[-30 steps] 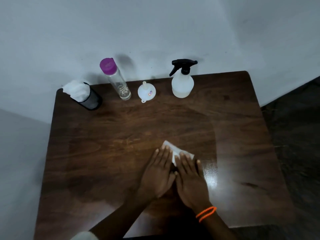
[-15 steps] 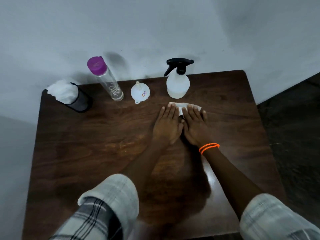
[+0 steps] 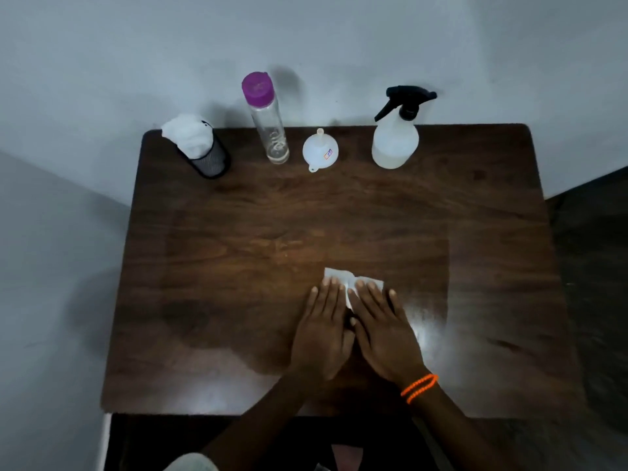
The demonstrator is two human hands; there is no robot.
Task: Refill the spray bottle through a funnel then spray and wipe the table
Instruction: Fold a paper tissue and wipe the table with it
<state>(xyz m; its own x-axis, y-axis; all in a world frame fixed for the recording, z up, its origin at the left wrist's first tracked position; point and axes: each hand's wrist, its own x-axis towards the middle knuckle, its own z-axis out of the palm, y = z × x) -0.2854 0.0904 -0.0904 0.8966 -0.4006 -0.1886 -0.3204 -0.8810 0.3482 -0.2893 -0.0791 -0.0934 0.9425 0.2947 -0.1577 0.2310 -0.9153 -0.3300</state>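
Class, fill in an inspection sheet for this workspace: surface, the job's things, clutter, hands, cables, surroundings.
Surface: dark wooden table, glossy sheen near the hands.
Job's things: white tissue flat under the fingertips; translucent spray bottle with black trigger, small white plastic funnel upside down and clear bottle with purple cap standing along the far edge.
Clutter: black mesh cup stuffed with white tissues, far left.
Hands: left hand and right hand flat, side by side, pressing the tissue; no grip.
Cables: nothing seen.
Surroundings: grey wall behind.
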